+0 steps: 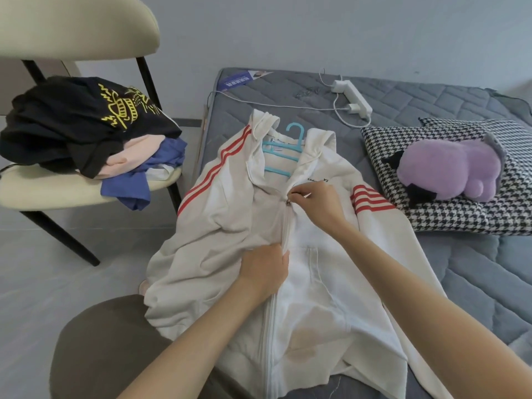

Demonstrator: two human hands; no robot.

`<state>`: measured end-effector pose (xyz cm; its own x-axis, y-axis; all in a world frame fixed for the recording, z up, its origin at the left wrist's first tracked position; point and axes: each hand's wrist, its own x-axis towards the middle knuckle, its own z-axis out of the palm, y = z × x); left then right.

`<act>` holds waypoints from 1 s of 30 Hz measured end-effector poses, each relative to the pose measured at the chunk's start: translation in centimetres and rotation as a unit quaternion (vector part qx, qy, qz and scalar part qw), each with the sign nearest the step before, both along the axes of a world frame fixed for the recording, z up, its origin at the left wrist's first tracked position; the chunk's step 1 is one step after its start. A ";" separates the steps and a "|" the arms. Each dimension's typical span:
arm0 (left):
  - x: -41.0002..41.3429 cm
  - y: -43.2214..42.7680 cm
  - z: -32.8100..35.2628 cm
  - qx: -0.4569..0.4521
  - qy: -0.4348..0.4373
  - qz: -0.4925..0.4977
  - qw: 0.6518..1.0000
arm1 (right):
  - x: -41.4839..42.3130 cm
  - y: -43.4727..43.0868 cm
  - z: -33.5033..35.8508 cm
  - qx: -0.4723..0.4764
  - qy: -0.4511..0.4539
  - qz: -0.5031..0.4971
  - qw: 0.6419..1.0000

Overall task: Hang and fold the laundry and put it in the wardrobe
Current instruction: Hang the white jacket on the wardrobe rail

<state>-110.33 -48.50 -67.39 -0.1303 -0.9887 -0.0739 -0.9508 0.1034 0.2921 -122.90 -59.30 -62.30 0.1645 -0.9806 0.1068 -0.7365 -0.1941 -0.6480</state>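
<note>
Grey mattress [431, 105], white jacket [230, 226], chest lettering [316, 180] unreadable, right hand [316, 205] pinching zipper pull [288, 199], left hand [264, 272] gripping fabric

The person is wearing what may be dark grey-brown trousers [106, 347], showing at the near left. Both arms [201, 335] are showing bare from the near edge to the left hand [266, 272] and right hand [315, 203].

I get soft, even, fairly bright light with faint shadows and no glare, slightly soft detail throughout, and wide-angle bending at the edges, curving the chair [72, 27].
</note>
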 end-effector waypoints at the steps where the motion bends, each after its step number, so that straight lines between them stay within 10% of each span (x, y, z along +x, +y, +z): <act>1: 0.2 -0.1 0.1 0.013 0.009 -0.009 1.000 | 0.3 -0.7 0.0 0.001 -0.009 -0.009 1.000; 14: 2.2 0.1 -0.4 0.113 0.033 -0.095 0.989 | 1.0 -12.3 2.4 -0.038 -0.011 -0.174 0.984; 23: 3.9 -3.3 -2.4 0.227 0.093 -0.008 0.970 | 0.6 -14.1 -0.7 0.070 0.046 -0.080 0.993; 30: 3.4 -6.8 -3.0 0.053 0.053 0.012 0.997 | 0.0 -15.2 -1.5 -0.030 0.139 -0.059 0.988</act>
<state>-106.97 -55.32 -70.41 -0.1189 -0.9789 -0.1663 -0.9161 0.0435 0.3985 -122.87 -74.49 -63.78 0.0810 -0.9879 0.1322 -0.9043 -0.1286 -0.4070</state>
